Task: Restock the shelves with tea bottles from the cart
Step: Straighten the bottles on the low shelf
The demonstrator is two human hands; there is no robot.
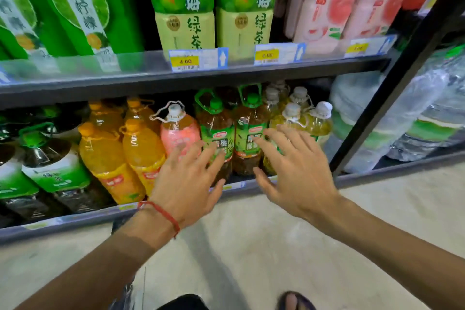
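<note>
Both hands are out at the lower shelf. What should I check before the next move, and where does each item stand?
1. Left hand free: ok, fingers spread, holding nothing.
2. Right hand free: ok, open, holding nothing.
3. Green-capped tea bottles upright: ok, both front ones stand straight.
4. Pink bottle touched by left fingers: cannot tell.
5. Free slot in the front row of the lower shelf: not ok, bottles stand side by side before the hands.
6. Stock on the cart: cannot tell, cart not in view.
</note>
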